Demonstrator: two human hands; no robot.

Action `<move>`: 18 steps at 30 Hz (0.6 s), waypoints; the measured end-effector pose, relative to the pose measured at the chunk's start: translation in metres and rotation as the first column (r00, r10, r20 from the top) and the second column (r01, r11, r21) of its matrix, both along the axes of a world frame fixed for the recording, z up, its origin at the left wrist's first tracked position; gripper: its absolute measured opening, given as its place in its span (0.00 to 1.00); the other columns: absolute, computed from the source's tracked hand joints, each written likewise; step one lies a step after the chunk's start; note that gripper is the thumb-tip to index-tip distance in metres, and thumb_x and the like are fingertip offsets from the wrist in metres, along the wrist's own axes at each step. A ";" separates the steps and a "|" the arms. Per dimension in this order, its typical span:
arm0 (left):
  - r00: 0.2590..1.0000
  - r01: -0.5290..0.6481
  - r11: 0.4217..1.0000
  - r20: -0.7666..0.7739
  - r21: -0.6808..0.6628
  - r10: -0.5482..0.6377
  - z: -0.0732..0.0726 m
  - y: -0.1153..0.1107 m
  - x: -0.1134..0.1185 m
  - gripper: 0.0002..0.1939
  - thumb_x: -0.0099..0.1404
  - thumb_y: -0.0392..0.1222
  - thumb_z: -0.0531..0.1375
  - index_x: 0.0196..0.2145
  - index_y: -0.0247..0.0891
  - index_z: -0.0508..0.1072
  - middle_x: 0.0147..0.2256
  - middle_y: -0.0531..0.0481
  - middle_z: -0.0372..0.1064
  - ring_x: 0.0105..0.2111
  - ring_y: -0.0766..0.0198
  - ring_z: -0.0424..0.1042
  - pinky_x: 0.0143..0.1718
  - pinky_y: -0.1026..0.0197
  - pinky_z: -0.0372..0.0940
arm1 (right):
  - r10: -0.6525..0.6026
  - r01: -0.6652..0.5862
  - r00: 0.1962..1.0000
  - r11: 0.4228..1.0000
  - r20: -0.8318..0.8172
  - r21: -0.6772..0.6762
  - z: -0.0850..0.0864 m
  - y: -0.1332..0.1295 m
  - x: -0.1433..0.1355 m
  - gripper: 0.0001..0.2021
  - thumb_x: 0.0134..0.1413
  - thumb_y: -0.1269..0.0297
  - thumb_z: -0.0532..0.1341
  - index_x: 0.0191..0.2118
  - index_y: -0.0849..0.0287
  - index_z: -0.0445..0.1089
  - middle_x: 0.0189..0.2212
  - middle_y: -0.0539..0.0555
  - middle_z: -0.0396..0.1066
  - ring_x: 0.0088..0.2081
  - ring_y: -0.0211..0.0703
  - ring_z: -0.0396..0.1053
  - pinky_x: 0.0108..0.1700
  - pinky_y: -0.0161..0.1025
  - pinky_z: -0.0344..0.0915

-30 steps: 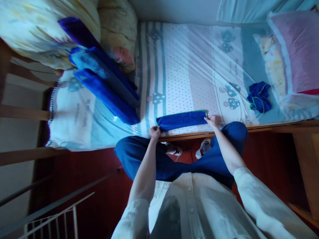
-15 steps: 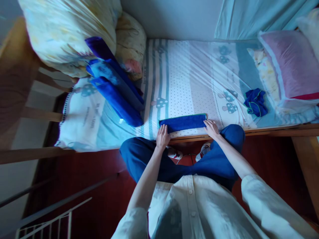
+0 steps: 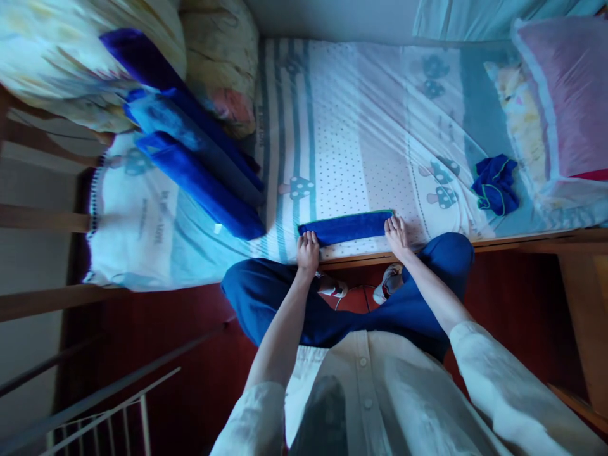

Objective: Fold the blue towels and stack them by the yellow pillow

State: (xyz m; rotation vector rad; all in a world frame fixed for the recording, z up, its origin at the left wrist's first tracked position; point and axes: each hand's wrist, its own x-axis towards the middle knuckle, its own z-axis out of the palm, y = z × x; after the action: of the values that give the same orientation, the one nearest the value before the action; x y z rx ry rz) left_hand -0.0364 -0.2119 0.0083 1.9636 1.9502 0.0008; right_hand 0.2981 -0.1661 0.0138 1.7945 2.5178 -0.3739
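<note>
A blue cloth with a green edge, folded into a long strip [image 3: 349,228], lies on the bed sheet [image 3: 332,145] by the front edge. My left hand [image 3: 308,251] grips its left end with curled fingers. At the right end, my right hand [image 3: 396,234] has its fingers closed on the cloth's corner. A crumpled blue cloth with green trim [image 3: 496,183] rests farther right on the sheet. Several long blue folded or rolled cloths [image 3: 199,183] lie side by side at the left, their far ends against a yellowish bundle.
Large yellowish bundles [image 3: 218,57] fill the back left. A pink cushion [image 3: 565,95] sits at the right. The wooden bed edge [image 3: 532,244] runs in front of my knees. A white metal rack [image 3: 114,418] stands at the lower left.
The fingers of both hands have curled in more on the ends of the strip. The strip looks slightly narrower. The view has shifted, so the bundles and cushion appear higher and farther out.
</note>
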 end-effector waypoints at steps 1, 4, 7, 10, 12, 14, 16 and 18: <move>1.000 0.001 1.000 -0.005 -0.011 -0.001 -0.001 0.003 0.000 0.30 0.68 0.27 0.45 0.66 0.17 0.60 0.64 0.21 0.59 0.67 0.43 0.58 0.69 0.42 0.50 | -0.007 0.007 1.000 1.000 0.002 -0.008 -0.001 0.003 -0.001 0.30 0.59 0.79 0.49 0.67 0.69 0.63 0.62 0.68 0.68 0.70 0.58 0.56 0.73 0.64 0.43; 1.000 0.000 1.000 -0.019 -0.029 -0.001 0.000 0.010 -0.001 0.29 0.68 0.27 0.44 0.65 0.18 0.62 0.62 0.21 0.62 0.66 0.44 0.61 0.69 0.42 0.51 | -0.021 0.021 1.000 0.999 0.014 -0.031 -0.001 0.010 -0.005 0.29 0.58 0.79 0.49 0.65 0.73 0.64 0.61 0.71 0.68 0.69 0.59 0.56 0.73 0.63 0.42; 1.000 0.008 1.000 -0.016 -0.027 -0.008 0.005 0.014 -0.002 0.29 0.67 0.26 0.46 0.64 0.21 0.64 0.59 0.23 0.67 0.63 0.44 0.65 0.68 0.41 0.52 | -0.009 0.009 1.000 0.999 0.002 -0.032 0.004 0.015 -0.006 0.30 0.57 0.80 0.50 0.66 0.70 0.64 0.58 0.70 0.71 0.67 0.58 0.59 0.72 0.63 0.43; 1.000 0.026 0.999 -0.012 -0.041 -0.026 0.014 0.011 -0.005 0.28 0.67 0.27 0.46 0.62 0.23 0.68 0.57 0.24 0.69 0.59 0.44 0.68 0.67 0.41 0.53 | 0.023 -0.022 0.999 0.999 0.033 -0.033 0.014 0.012 -0.003 0.28 0.58 0.80 0.52 0.63 0.66 0.67 0.54 0.68 0.75 0.63 0.57 0.64 0.71 0.61 0.47; 0.999 0.038 0.997 -0.013 -0.064 -0.039 0.020 0.004 -0.007 0.27 0.67 0.27 0.46 0.60 0.25 0.70 0.57 0.25 0.69 0.58 0.44 0.70 0.67 0.42 0.54 | 0.057 -0.053 0.995 0.997 0.085 -0.051 0.021 0.004 0.002 0.25 0.59 0.80 0.52 0.60 0.67 0.70 0.51 0.69 0.76 0.60 0.56 0.67 0.69 0.58 0.51; 0.998 0.055 0.995 -0.013 -0.087 -0.056 0.025 -0.003 -0.008 0.27 0.66 0.26 0.47 0.59 0.27 0.72 0.56 0.26 0.70 0.57 0.45 0.71 0.66 0.43 0.56 | 0.096 -0.087 0.988 0.993 0.122 -0.075 0.027 -0.007 0.006 0.23 0.60 0.80 0.52 0.57 0.68 0.72 0.50 0.70 0.76 0.58 0.56 0.69 0.66 0.56 0.55; 0.997 0.074 0.992 -0.016 -0.105 -0.076 0.028 -0.010 -0.008 0.27 0.65 0.26 0.47 0.58 0.28 0.73 0.54 0.26 0.71 0.56 0.45 0.71 0.64 0.42 0.57 | 0.126 -0.115 0.983 0.989 0.132 -0.089 0.032 -0.019 0.010 0.22 0.60 0.80 0.52 0.57 0.68 0.72 0.51 0.70 0.76 0.58 0.56 0.69 0.62 0.53 0.59; 0.995 0.090 0.989 -0.022 -0.113 -0.093 0.030 -0.015 -0.007 0.26 0.65 0.26 0.48 0.56 0.28 0.74 0.52 0.26 0.72 0.54 0.45 0.73 0.63 0.42 0.59 | 0.136 -0.123 0.982 0.988 0.134 -0.096 0.035 -0.027 0.011 0.23 0.61 0.80 0.51 0.58 0.68 0.71 0.53 0.70 0.75 0.58 0.55 0.68 0.60 0.51 0.61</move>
State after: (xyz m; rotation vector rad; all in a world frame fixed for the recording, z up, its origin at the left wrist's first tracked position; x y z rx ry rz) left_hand -0.0437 -0.2273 0.0380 1.9872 1.8330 -0.1577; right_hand 0.3089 -0.1936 0.0483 1.5579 2.4639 -0.3343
